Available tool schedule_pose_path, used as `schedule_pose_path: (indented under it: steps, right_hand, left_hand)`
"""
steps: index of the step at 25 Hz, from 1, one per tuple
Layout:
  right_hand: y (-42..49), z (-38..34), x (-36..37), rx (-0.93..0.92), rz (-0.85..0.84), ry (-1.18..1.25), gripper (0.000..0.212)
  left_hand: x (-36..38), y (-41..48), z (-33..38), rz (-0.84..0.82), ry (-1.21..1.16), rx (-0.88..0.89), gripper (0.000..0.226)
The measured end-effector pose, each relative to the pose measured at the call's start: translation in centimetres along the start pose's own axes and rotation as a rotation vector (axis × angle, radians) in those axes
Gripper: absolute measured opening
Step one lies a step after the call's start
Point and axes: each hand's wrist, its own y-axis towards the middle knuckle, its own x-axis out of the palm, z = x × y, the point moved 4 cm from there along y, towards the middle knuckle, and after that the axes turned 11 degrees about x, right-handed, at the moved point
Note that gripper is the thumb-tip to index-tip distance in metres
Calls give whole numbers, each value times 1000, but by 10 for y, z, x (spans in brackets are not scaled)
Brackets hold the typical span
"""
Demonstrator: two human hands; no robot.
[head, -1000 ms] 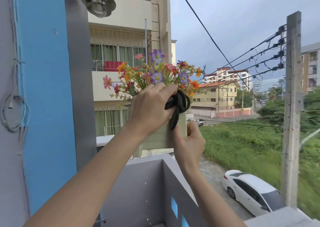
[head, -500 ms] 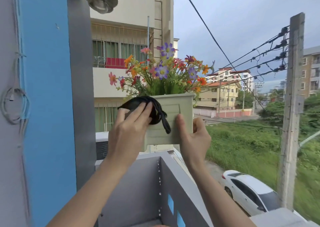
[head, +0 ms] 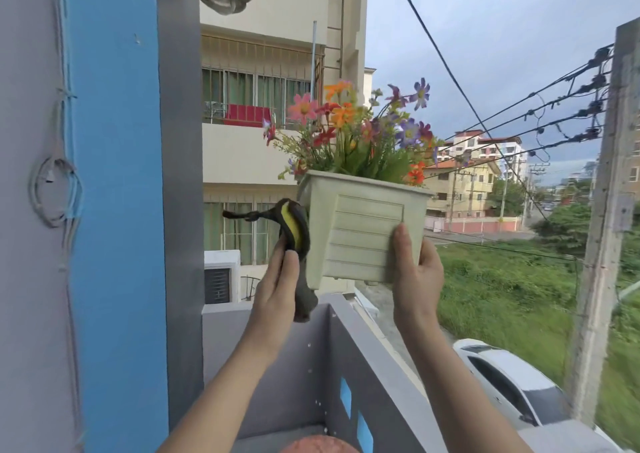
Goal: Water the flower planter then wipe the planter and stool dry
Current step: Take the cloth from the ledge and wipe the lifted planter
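OK, flower planter is airborne above the balcony wall, right hand gripping its lower corner. Left hand pinches the dark cloth against its left face; wipe top-down, grip tight.

Of the right hand only the thumb shows, on the front face of the planter; its fingers are out of sight behind the pot. The dark cloth hides the planter's left side and part of the left hand. A reddish round thing is cut off by the bottom edge, with too little showing to identify it.
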Motion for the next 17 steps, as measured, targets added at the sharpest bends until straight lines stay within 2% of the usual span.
schedule_pose_path:
  steps: [2, 5, 7, 9, 11, 12, 13, 15, 17]
  right_hand:
    - [-1, 0, -5, -17, -16, -17, 21]
    - [-2, 2, -7, -23, -78, -37, 25]
    - [-4, 6, -5, 11, -140, 8, 32]
    - [-7, 8, -5, 43, -181, 76, 38]
    - [-9, 8, -5, 53, -185, 96, 39]
    - [-10, 7, -6, 47, -175, 85, 35]
    - [-10, 6, -8, 30, -162, 65, 32]
    - [-11, 6, -13, -5, -139, 18, 33]
    - [-12, 11, -16, -23, -143, -28, 40]
  left_hand:
    - [4, -15, -5, -41, -85, -80, 21]
    - [5, -17, 1, -67, -213, -79, 25]
    - [1, -4, 10, -43, -164, -53, 26]
    - [-2, 15, 7, -37, -154, -60, 16]
    - [-3, 23, -10, -91, -193, -142, 56]
    - [1, 17, -17, -147, -239, -209, 66]
    - [3, 8, -23, -169, -323, -228, 62]
    - [8, -10, -29, -118, -410, -188, 38]
    - [3, -15, -17, -37, -357, -99, 28]
